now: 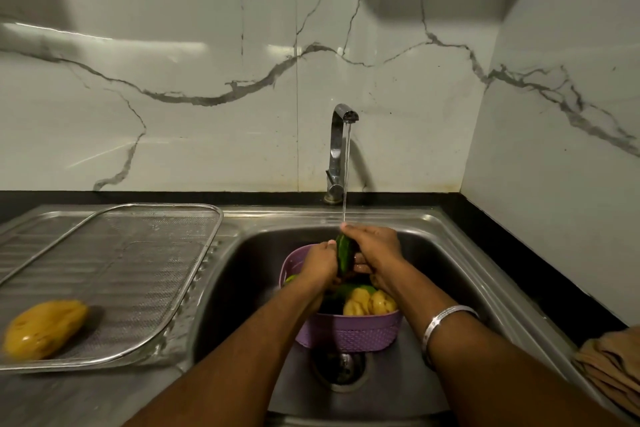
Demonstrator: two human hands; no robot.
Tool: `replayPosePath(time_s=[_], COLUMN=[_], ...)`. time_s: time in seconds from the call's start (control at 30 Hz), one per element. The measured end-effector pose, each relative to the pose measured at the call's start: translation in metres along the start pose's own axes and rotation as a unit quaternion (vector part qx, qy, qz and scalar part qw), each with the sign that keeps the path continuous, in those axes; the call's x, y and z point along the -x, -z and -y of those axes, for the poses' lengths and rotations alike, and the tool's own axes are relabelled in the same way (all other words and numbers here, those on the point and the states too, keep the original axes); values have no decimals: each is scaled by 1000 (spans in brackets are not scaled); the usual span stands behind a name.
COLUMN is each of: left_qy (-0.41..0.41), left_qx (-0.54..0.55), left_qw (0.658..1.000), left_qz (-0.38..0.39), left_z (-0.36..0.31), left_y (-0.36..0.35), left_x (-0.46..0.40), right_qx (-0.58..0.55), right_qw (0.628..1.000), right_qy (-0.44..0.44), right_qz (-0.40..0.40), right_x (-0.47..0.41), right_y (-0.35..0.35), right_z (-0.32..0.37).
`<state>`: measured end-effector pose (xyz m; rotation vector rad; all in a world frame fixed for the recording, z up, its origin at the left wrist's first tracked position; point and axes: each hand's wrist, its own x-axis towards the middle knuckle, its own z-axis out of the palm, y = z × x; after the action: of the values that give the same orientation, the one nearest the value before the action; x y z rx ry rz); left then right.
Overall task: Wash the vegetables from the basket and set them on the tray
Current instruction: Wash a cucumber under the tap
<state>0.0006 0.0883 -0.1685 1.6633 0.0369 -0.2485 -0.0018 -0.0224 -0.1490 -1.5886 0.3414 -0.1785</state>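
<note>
Reaching in from the near edge: two bare forearms, the right one wearing a silver bangle (450, 317). Meeting over the sink (446, 253), left hand (320, 263) and right hand (375, 251), fingers of both curling round one green vegetable (345, 253) and holding it upright between the palms. Falling onto the top of that grip, a thin stream of water (346, 170) from the chrome tap (337, 149) just behind.

Sitting directly below the grip, inside the basin: a purple basket (346, 331) holding yellow vegetables (369, 303) and more green ones. Showing just nearer than the basket, the drain (341, 366).

Lying well to the left of the grip, on the draining board: a wire-mesh tray (114, 274) with a raised rim, carrying one yellow vegetable (43, 329) at its near left corner, the remaining mesh lying bare. Resting well to the right of the grip, at the counter edge, a folded tan cloth (613, 367). Leaving bare steel wall all round the basket. Showing no readable writing or brand anywhere.
</note>
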Motion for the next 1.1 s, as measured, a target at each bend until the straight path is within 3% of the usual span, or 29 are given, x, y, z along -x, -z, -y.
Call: replayPosePath(time_s=[0.13,0.3,0.5,0.7,0.77,0.87,0.93,1.1], left_qy=[6,51,77,72,56,-35,-74,-38], left_qx=[11,90,142,208,175,-2,-95,-20], left_qw=[1000,995,981,973,981,999,993,999], left_qz=[7,12,104,67,58,33,12,-21], left_z=[1,-5,-8,-7,-5,-2,1,-5], left_y=[-3,7,3,10,8,2,-1,-1], left_x=[3,8,17,5,3,2,3,5], right_qx=[-3,-8,10,-43,-37,5,44,8], right_qw=[999,997,999,995,998,999,997,998], right_qy=[-9,-29,-10,-40,-31,10,40,-36], right_qz=[-46,74,-49,78,43,-33,-39,55], right_x=[-4,-4,2,8,7,5,4,11], right_y=[0,3,1,2,3,3,2,-5], right_z=[1,-1,3,7,6,2,0,7])
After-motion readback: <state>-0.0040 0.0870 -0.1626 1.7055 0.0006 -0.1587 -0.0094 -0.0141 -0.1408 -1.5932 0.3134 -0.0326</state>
